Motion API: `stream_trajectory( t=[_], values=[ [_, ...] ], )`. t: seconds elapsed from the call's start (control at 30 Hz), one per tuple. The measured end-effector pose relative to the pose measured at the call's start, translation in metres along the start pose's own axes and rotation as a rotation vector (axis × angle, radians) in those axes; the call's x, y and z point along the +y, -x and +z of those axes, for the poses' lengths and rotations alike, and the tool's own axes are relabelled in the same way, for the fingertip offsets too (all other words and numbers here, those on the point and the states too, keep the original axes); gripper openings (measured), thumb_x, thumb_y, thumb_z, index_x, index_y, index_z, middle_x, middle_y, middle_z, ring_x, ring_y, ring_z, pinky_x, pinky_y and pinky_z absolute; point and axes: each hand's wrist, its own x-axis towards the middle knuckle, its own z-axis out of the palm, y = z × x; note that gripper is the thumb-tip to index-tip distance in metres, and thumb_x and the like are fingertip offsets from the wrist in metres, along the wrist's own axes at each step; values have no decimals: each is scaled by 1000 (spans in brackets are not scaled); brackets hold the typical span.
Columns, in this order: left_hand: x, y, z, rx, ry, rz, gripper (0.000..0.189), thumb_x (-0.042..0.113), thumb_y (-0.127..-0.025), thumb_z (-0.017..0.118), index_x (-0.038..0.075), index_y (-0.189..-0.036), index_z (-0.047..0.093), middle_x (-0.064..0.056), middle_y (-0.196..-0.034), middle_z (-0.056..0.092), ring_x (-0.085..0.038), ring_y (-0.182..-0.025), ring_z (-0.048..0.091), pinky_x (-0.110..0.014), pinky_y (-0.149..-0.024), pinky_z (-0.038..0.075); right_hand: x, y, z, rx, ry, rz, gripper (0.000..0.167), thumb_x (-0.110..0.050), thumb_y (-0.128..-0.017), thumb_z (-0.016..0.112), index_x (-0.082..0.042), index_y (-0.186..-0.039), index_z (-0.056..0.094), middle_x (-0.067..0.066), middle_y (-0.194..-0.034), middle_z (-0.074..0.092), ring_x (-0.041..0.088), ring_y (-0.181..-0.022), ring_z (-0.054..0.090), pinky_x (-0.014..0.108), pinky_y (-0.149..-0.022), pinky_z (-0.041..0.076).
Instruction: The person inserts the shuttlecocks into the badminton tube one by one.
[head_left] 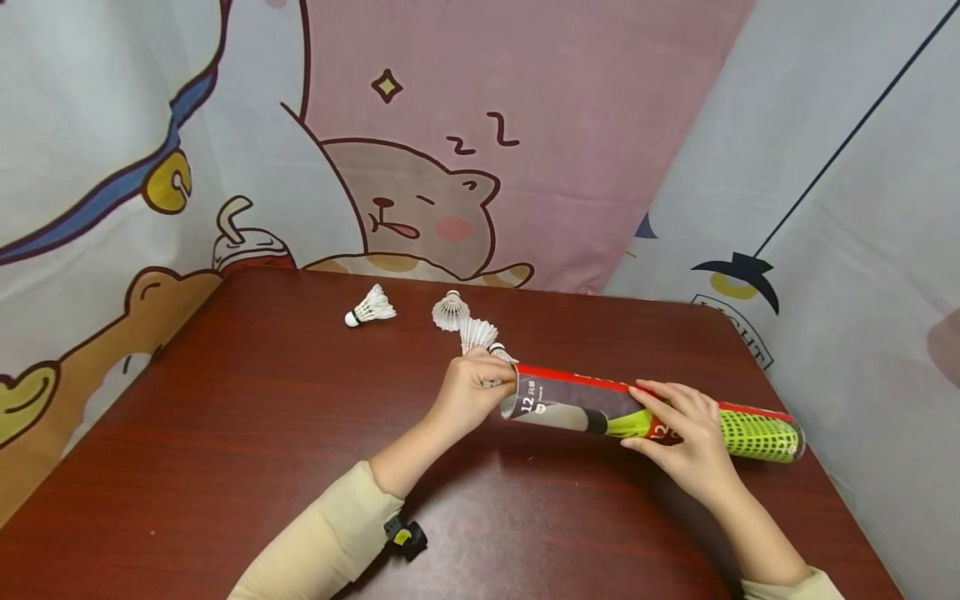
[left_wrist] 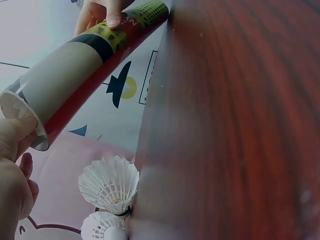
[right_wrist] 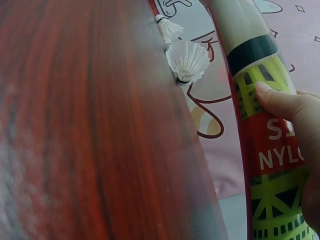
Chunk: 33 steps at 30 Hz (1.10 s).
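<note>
A printed shuttlecock tube (head_left: 558, 396) lies slanted above the table, its mouth to the left and its yellow-green end low at the right. The right hand (head_left: 686, 433) grips the middle of the tube, thumb on one side and fingers over the top. The left hand (head_left: 472, 387) is at the mouth, with fingertips reaching inside the rim (left_wrist: 40, 142). Something whitish shows by those fingertips; whether they pinch it is hidden. Just behind the left hand, a white feather shuttlecock (head_left: 477, 333) and another shuttlecock (head_left: 501, 352) are partly covered.
Farther back on the dark red table (head_left: 300, 400) lie a shuttlecock (head_left: 450, 311) and, to its left, another shuttlecock (head_left: 371, 307). A small black strap with a yellow mark (head_left: 405, 537) shows beside the left sleeve. Printed cloth (head_left: 570, 150) hangs behind the table.
</note>
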Motion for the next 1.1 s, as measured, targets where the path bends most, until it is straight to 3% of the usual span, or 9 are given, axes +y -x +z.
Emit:
stream_trajectory(
  t=[0.23,0.57,0.8,0.97,1.1],
  values=[
    [0,-1,-3,-111,-56,51,14,-7,-71,77,4,-81,77,-3,-87,73,-16,-78,55,-25,-70,44,0,2,-1,-25,11,21,69,-58,-76,69,-12,-127,64,9,-126,59,28,-115,44,45,-86,24],
    [-2,-10,-16,41,54,94,16,1,-74,80,3,-90,77,-2,-90,73,-16,-82,57,-28,-68,45,-1,-4,0,39,11,20,68,-60,-77,67,-12,-125,65,8,-124,60,25,-115,45,44,-87,24],
    [-7,-14,-21,3,-4,152,16,4,-77,79,5,-93,77,-1,-94,71,-18,-90,56,-29,-77,43,0,-2,-2,20,12,31,69,-60,-77,67,-12,-126,64,9,-125,60,25,-116,44,44,-87,23],
    [-12,-15,-25,1,-9,121,15,6,-77,80,7,-92,77,0,-94,70,-17,-92,55,-29,-78,43,0,-2,-3,23,5,28,69,-60,-77,67,-12,-126,64,9,-125,60,26,-116,44,44,-87,23],
    [-24,-19,-31,31,-27,76,17,4,-76,80,4,-94,76,-4,-95,71,-19,-92,56,-32,-80,43,0,-2,-3,21,6,28,69,-61,-78,66,-12,-126,64,9,-126,59,27,-115,45,43,-85,23]
  ],
)
